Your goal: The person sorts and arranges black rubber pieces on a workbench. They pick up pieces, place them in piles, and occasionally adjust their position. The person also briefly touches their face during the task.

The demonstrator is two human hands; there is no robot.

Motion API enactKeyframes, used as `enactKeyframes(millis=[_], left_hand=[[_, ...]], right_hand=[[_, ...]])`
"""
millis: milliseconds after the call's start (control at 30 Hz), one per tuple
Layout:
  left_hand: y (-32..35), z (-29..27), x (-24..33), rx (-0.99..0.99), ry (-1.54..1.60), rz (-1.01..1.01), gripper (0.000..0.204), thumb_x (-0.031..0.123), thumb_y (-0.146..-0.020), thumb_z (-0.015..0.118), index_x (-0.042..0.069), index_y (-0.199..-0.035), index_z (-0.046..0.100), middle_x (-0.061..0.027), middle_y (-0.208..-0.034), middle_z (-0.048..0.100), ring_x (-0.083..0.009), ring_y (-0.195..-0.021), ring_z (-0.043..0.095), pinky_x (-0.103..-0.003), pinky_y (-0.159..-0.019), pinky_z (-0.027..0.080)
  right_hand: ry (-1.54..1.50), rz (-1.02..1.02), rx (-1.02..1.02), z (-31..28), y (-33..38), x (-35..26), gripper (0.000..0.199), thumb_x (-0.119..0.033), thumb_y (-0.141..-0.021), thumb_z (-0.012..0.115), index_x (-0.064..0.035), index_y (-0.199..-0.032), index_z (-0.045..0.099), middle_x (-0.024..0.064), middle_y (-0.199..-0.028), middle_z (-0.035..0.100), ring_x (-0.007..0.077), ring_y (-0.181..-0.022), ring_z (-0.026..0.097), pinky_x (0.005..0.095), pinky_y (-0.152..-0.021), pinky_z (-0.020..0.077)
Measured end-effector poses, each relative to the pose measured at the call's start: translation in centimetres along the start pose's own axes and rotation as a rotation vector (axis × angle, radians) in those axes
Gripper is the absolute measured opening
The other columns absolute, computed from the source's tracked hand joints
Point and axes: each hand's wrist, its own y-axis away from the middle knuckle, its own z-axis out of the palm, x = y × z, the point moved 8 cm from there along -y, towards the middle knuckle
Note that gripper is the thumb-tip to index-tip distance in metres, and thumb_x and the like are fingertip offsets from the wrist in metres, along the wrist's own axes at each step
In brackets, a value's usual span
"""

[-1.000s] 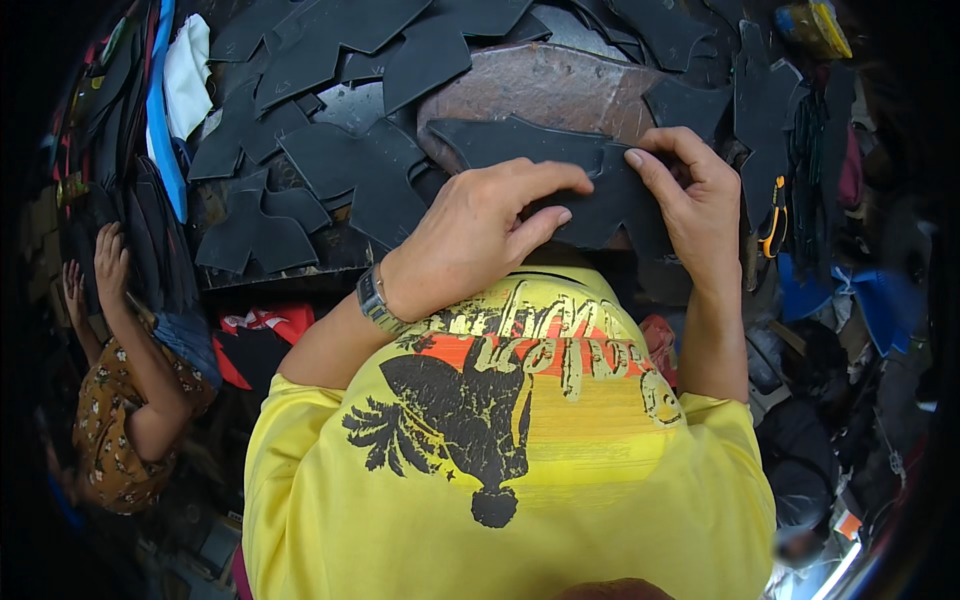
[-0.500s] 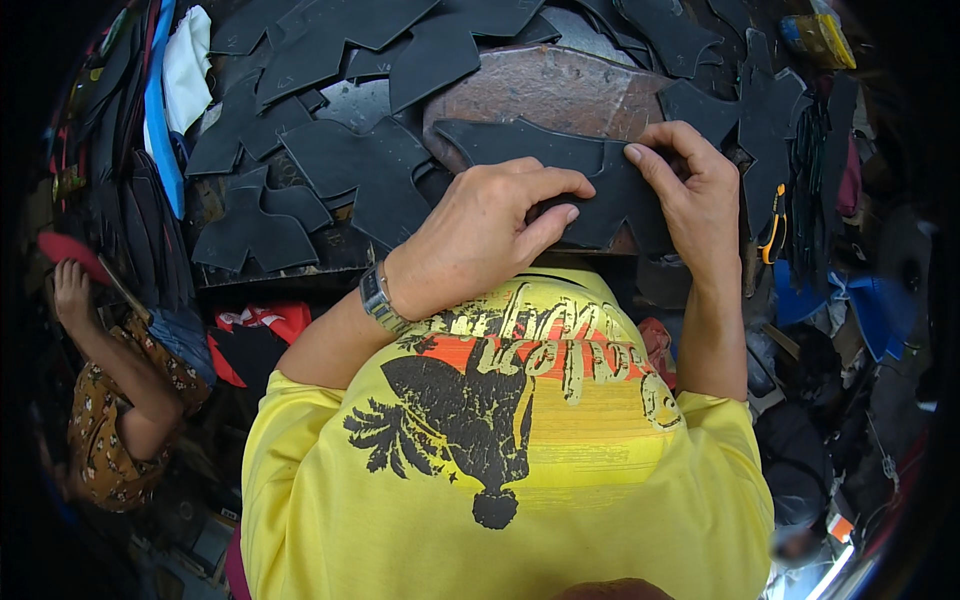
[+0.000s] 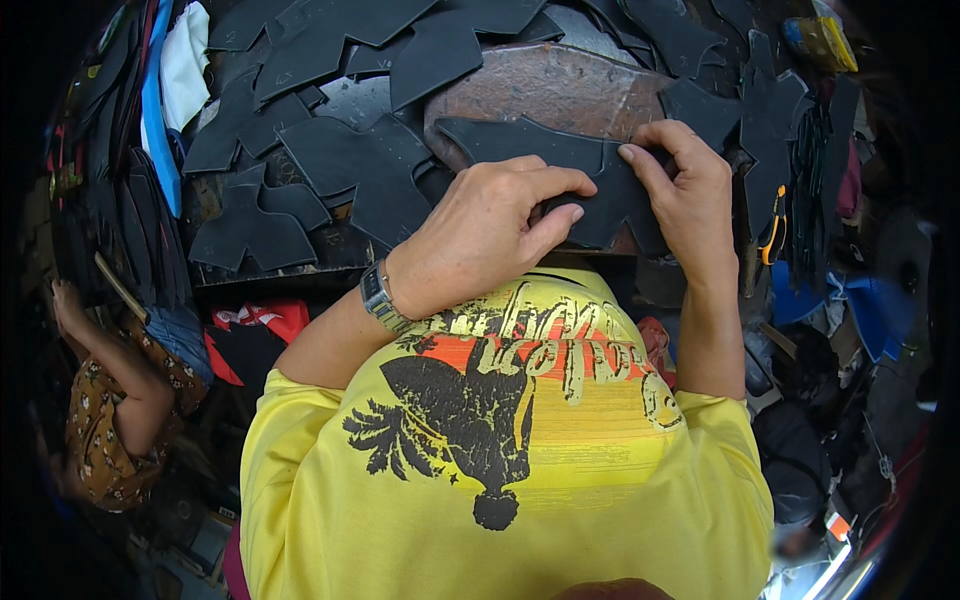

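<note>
A black cut-out sheet piece (image 3: 585, 222), looking like leather or foam, lies at the table's front edge in front of me. My left hand (image 3: 480, 212), with a wristwatch (image 3: 379, 292) at its wrist, rests over it, thumb and forefinger curled on the piece. With thumb and fingertips, my right hand (image 3: 690, 185) pinches the piece at its upper right edge. Beneath and behind it is a worn brown board (image 3: 540, 92). My palms hide part of the piece.
Many black cut pieces (image 3: 355, 165) overlap across the table. Orange-handled snips (image 3: 773, 228) hang at the right edge, near a yellow tin (image 3: 820, 42). On the left are a white cloth (image 3: 186, 70) and a blue strip (image 3: 158, 130). Another person's arm (image 3: 120, 365) is at far left.
My right hand has shifted slightly left, still pinching the edge of the piece. My left hand stays in place. At far left, the other person's hand has moved and the red object is out of sight.
</note>
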Motion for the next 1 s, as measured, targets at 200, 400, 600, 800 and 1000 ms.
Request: enactKeyframes(millis=[200, 400, 600, 800, 1000], left_hand=[[0.1, 0.1, 0.2, 0.022, -0.002, 0.017, 0.025, 0.01, -0.093, 0.07, 0.006, -0.117, 0.073, -0.0105, -0.087, 0.067, -0.0172, -0.064, 0.064, -0.028, -0.061, 0.053], [0.3, 0.2, 0.1, 0.045, -0.02, 0.025, 0.023, 0.009, -0.092, 0.071, 0.006, -0.114, 0.072, -0.0104, -0.087, 0.067, -0.0182, -0.064, 0.064, -0.03, -0.06, 0.052], [1.1, 0.6, 1.4, 0.113, -0.166, 0.183, 0.021, 0.003, -0.086, 0.072, 0.008, -0.107, 0.071, -0.0079, -0.089, 0.063, -0.0229, -0.071, 0.067, -0.033, -0.062, 0.054], [1.8, 1.4, 2.4, 0.049, -0.317, 0.273, 0.03, 0.001, -0.08, 0.072, 0.009, -0.109, 0.068, -0.0085, -0.094, 0.06, -0.0222, -0.075, 0.069, -0.032, -0.062, 0.056], [1.8, 1.4, 1.9, 0.03, -0.275, 0.212, 0.027, 0.002, -0.084, 0.072, 0.007, -0.11, 0.067, -0.0097, -0.094, 0.061, -0.0249, -0.076, 0.069, -0.034, -0.062, 0.056]], right_hand=[[0.221, -0.21, 0.163, -0.6, 0.5, -2.3, 0.013, -0.009, -0.085, 0.075, -0.005, -0.096, 0.069, 0.0105, -0.09, 0.067, 0.0311, -0.08, 0.067, 0.0385, -0.072, 0.0534], [0.043, -0.229, 0.061, 0.1, 0.9, -2.0, 0.015, -0.001, -0.085, 0.073, -0.0022, -0.099, 0.069, 0.0097, -0.093, 0.066, 0.0309, -0.08, 0.066, 0.0354, -0.071, 0.0527], [-0.125, -0.076, -0.088, 0.2, 0.8, -1.0, 0.019, 0.0, -0.084, 0.074, -0.0004, -0.103, 0.071, 0.0104, -0.091, 0.064, 0.0229, -0.076, 0.064, 0.0312, -0.068, 0.0509], [-0.122, -0.04, -0.134, 0.4, 0.4, -1.1, 0.019, 0.001, -0.084, 0.074, -0.0006, -0.103, 0.071, 0.0093, -0.091, 0.063, 0.0195, -0.074, 0.062, 0.0297, -0.067, 0.0499], [-0.11, -0.039, -0.134, 0.6, 0.5, -1.1, 0.02, 0.001, -0.083, 0.075, -0.0006, -0.103, 0.071, 0.0091, -0.09, 0.062, 0.0191, -0.074, 0.062, 0.0297, -0.066, 0.0498]])
